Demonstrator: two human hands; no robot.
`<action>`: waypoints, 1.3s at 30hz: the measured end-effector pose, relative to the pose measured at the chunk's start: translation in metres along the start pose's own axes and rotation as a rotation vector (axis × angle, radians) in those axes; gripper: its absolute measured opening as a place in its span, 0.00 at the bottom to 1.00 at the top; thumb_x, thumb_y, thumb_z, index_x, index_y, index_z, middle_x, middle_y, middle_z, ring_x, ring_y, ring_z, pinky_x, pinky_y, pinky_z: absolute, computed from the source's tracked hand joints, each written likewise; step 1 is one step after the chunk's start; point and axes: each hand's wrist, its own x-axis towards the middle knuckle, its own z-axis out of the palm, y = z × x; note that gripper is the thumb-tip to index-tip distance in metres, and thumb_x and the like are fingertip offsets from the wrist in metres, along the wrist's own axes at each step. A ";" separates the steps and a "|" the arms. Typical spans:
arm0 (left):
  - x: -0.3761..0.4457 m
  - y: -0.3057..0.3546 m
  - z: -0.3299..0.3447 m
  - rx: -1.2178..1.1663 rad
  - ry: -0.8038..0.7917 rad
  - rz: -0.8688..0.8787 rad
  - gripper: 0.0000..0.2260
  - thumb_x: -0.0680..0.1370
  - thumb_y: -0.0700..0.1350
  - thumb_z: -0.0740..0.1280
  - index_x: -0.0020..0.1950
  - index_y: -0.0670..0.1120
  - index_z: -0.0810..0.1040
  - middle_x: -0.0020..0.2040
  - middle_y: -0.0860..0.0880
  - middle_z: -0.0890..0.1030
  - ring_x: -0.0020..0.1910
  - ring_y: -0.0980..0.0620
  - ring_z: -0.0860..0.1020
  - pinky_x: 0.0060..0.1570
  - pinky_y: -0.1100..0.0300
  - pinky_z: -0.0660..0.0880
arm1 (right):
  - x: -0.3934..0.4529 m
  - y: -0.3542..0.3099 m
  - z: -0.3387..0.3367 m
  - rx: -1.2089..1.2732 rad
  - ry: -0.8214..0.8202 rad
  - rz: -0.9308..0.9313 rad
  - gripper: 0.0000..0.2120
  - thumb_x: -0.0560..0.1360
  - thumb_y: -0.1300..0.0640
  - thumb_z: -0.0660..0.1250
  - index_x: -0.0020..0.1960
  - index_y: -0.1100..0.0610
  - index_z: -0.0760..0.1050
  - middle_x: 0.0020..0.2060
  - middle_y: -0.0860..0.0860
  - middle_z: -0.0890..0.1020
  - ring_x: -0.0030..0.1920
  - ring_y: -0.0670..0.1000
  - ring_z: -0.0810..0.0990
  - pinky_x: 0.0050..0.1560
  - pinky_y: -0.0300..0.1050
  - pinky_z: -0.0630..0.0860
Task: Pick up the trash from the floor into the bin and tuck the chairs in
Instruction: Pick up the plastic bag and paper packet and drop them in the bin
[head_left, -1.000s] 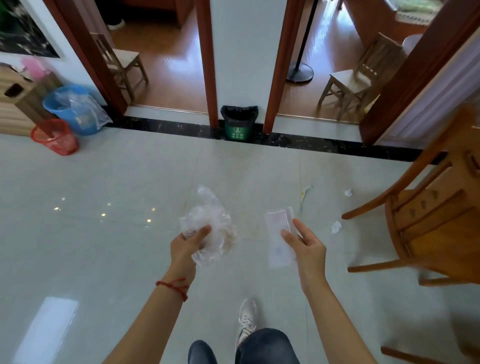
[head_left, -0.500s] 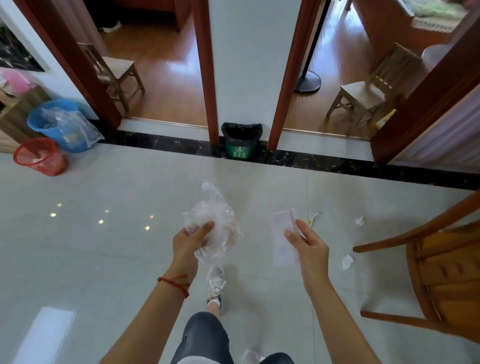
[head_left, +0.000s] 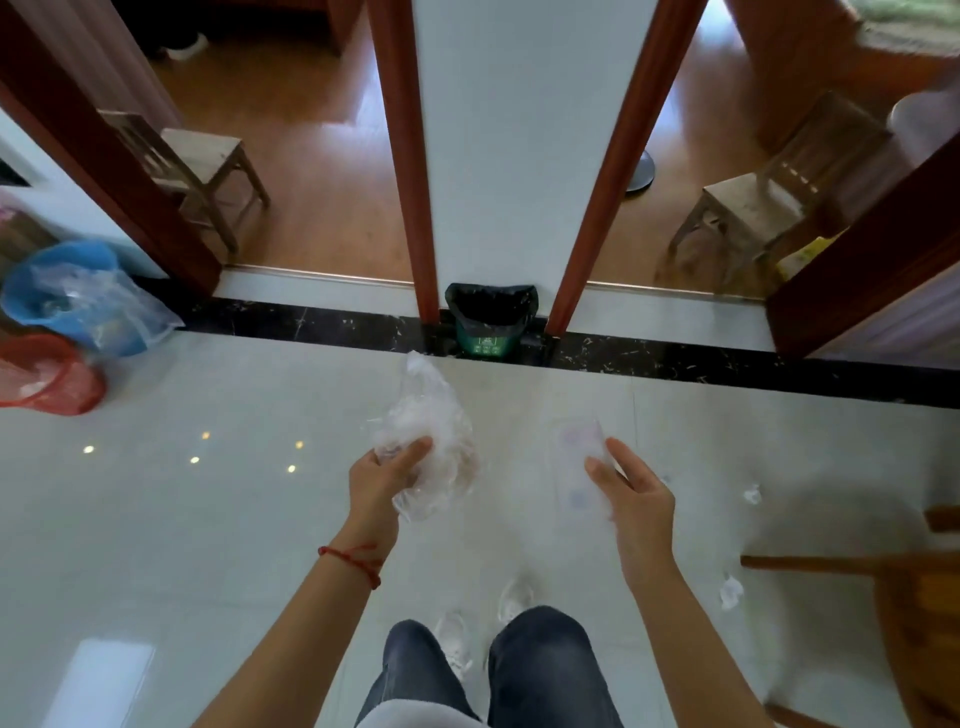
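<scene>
Head view: left hand (head_left: 387, 475) at centre, fingers pinching a crumpled clear bag (head_left: 428, 441); right hand (head_left: 631, 493) just right of centre, fingers pinching a flat, blurred wrapper (head_left: 579, 457); both held out in front, probably for carrying to the bin (head_left: 491, 322), standing ahead at upper centre against the pillar foot; white scraps (head_left: 731, 592) lying at right on the floor (head_left: 208, 545), beside a chair (head_left: 909, 597) not yet tucked in; glossy pale tile, black border strip, wooden-floored rooms beyond with two small chairs; blue and red baskets at left edge.
</scene>
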 end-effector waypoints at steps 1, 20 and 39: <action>0.012 0.006 0.006 0.003 -0.014 0.003 0.17 0.70 0.40 0.71 0.54 0.31 0.76 0.47 0.37 0.79 0.42 0.42 0.78 0.32 0.63 0.75 | 0.012 -0.006 0.007 -0.009 -0.001 -0.001 0.25 0.67 0.57 0.73 0.63 0.56 0.74 0.54 0.49 0.80 0.49 0.45 0.80 0.40 0.31 0.77; 0.236 0.105 0.151 -0.046 0.117 -0.061 0.08 0.70 0.41 0.70 0.46 0.37 0.79 0.38 0.47 0.81 0.37 0.51 0.80 0.34 0.62 0.77 | 0.274 -0.111 0.099 -0.030 -0.063 0.077 0.26 0.65 0.57 0.75 0.62 0.57 0.74 0.51 0.45 0.81 0.50 0.45 0.80 0.52 0.47 0.79; 0.454 0.105 0.198 0.111 0.116 -0.221 0.10 0.69 0.43 0.72 0.43 0.38 0.79 0.41 0.40 0.78 0.43 0.42 0.76 0.51 0.46 0.74 | 0.447 -0.080 0.206 -0.104 0.044 0.160 0.23 0.68 0.57 0.72 0.62 0.54 0.74 0.59 0.50 0.79 0.55 0.46 0.79 0.56 0.44 0.77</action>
